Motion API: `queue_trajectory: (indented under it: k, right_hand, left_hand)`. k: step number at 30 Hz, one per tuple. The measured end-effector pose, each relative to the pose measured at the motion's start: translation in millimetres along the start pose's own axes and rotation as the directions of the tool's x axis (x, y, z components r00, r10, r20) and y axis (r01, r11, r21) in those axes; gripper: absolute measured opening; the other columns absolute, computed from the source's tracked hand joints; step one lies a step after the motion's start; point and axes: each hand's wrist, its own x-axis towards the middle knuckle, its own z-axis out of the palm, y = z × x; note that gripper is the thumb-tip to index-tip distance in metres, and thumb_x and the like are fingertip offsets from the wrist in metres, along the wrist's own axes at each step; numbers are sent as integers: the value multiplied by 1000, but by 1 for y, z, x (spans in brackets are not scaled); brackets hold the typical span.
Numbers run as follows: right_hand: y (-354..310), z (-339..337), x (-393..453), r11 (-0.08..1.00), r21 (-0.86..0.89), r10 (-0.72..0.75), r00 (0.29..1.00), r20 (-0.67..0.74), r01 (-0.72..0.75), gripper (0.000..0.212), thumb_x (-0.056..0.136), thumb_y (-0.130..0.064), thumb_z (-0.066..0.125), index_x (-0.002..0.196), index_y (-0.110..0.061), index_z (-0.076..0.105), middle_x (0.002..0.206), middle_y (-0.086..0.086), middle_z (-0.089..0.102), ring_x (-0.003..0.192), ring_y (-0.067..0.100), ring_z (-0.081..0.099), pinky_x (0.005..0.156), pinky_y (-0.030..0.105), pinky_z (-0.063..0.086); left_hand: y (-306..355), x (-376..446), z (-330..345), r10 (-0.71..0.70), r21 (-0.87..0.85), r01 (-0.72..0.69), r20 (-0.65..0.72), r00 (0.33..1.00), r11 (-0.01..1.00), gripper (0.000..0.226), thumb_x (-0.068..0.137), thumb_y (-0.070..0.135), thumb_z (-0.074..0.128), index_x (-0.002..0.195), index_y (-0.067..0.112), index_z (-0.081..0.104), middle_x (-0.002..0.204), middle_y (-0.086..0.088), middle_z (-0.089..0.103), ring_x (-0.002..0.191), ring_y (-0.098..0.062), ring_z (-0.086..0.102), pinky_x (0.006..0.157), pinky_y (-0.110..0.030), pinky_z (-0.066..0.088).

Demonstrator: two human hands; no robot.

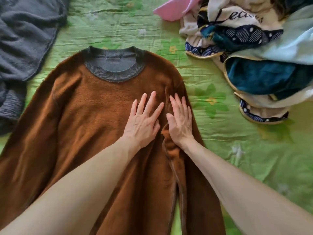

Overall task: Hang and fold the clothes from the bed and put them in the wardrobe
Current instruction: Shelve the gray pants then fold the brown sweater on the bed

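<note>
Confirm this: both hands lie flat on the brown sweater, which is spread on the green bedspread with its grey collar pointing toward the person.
Wrong in one respect. In the head view the grey collar points away from the person, at the far end. The rest stands: the left hand and right hand lie flat on the brown sweater, spread on the green bedspread.

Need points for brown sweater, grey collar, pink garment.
brown sweater (88, 116), head view, chest panel left of the hands
grey collar (115, 76), head view, front ribbed band
pink garment (171, 10), head view, flat pink area at top
</note>
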Motion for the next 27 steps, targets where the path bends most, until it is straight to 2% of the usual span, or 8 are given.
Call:
queue_trajectory:
  k: [4,9,12,15,18,20,24,27]
  right_hand:
    - [-4,-14,-13,974,226,26,993,-112,0,65,93,-20,32,157,-13,36,167,6,29,157,16,20,128,33,12]
    - [8,-30,-63,987,24,161,947,-278,-161,69,91,1,51,157,-6,32,158,15,40,149,27,35,125,40,27]
    - [9,-46,-90,963,-32,256,949,-186,-266,68,92,-12,64,154,-16,36,147,8,51,135,24,48,114,36,37]
    - [12,-67,-101,872,135,464,882,75,-470,46,91,-30,71,132,-20,55,123,3,69,114,24,66,98,37,51]
    - [33,-91,-106,820,136,469,789,398,-556,47,87,-42,75,126,-17,65,114,-4,76,106,15,72,97,38,57]
    - [41,-118,-109,734,212,435,687,582,-645,34,93,-27,75,123,-12,69,106,-3,79,95,10,76,90,29,60]
    - [69,-182,-100,777,241,400,752,524,-582,12,96,-20,72,108,-19,74,98,-6,80,80,-2,73,69,10,51]
    - [87,-237,-79,842,202,402,831,384,-500,10,93,-25,74,99,-17,76,87,-11,79,76,3,70,69,11,48]
  left_hand:
    - [20,5,-15,99,124,-109,78,992,986,70,99,29,24,165,5,18,174,-20,1,162,-34,-3,132,-48,2]
    - [32,2,-18,63,14,-66,169,984,998,76,104,28,39,165,4,1,175,-17,0,162,-29,-3,132,-42,2]
    - [41,3,-17,-9,-69,22,179,984,997,67,110,40,18,167,7,4,175,-14,0,162,-30,-4,132,-44,3]
    - [48,4,-19,-53,-80,68,180,982,994,83,102,56,-7,166,6,11,175,-15,5,162,-31,1,132,-47,6]
    - [48,4,-20,-58,-87,76,200,978,993,84,103,61,0,166,7,10,175,-12,3,162,-28,-1,132,-46,5]
    - [46,3,-21,-54,-90,73,196,979,993,83,103,62,4,166,8,9,175,-12,4,162,-27,-1,132,-45,4]
    - [44,3,-23,-28,-90,40,129,991,995,76,106,57,19,166,11,10,174,-13,11,162,-29,6,131,-48,12]
    - [42,5,-23,64,-22,-62,71,995,998,70,106,48,34,168,20,14,175,-10,13,162,-29,11,128,-52,20]
